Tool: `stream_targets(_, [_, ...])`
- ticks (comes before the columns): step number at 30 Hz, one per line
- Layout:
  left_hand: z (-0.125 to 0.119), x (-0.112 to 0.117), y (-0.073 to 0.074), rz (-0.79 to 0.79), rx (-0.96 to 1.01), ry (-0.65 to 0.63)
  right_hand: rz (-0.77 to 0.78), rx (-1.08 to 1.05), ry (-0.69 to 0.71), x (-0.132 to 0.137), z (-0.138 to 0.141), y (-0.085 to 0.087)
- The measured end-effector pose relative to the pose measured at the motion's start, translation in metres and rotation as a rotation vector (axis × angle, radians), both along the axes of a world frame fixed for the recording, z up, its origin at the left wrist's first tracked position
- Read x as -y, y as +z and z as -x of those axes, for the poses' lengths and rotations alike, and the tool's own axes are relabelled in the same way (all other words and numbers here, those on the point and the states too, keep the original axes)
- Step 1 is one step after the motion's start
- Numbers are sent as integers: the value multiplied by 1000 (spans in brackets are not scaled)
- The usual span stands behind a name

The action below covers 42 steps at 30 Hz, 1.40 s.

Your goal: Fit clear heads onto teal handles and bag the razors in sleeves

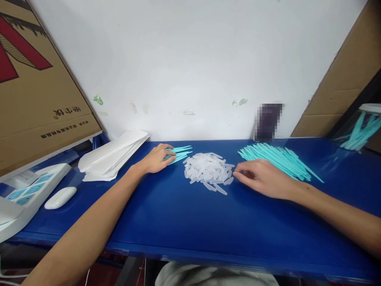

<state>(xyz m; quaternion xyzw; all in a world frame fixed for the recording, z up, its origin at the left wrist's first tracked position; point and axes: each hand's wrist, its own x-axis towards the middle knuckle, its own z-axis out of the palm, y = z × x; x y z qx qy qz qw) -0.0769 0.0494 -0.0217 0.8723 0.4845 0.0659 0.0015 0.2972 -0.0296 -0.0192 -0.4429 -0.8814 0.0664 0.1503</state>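
Observation:
My left hand point(159, 158) lies palm down over a few slim teal pointed sticks point(182, 149), fingers stretched and slightly apart. The sticks' tips show beyond the fingers; the rest is hidden under the hand. Right of it is a heap of small translucent white sleeve-like pieces point(208, 169), some loose at its front. At the heap's right edge, my right hand point(257, 174) has its thumb and fingertips curled together; whether a piece is between them is hard to make out. Behind that hand lies a large pile of the same teal sticks point(276, 157).
White folded trays or sheets point(114, 153) are stacked at the left, near a white oval case point(60, 198) and a white device with blue panels point(32, 192). A clear tub of teal sticks point(364, 127) lies at the right. A blurred dark rectangle point(268, 121) leans on the wall.

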Motion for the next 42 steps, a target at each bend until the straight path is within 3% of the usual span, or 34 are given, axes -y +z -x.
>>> stream_targets(14, [-4,6,-2,95,-51,108,13,11,11,1,0,1])
stream_targets(23, [-7,4,-3,39,-81,3,20,19,7,2,1,3])
stream_targets(31, [-9,4,-3,35,-63,-15,25,11,29,2,1,2])
stream_targets(38, [-3,-1,-7,63,-71,180,9,10,21,0,0,1])
stream_targets(42, [-4,-1,-7,86,-68,179,19,16,17,1,0,1])
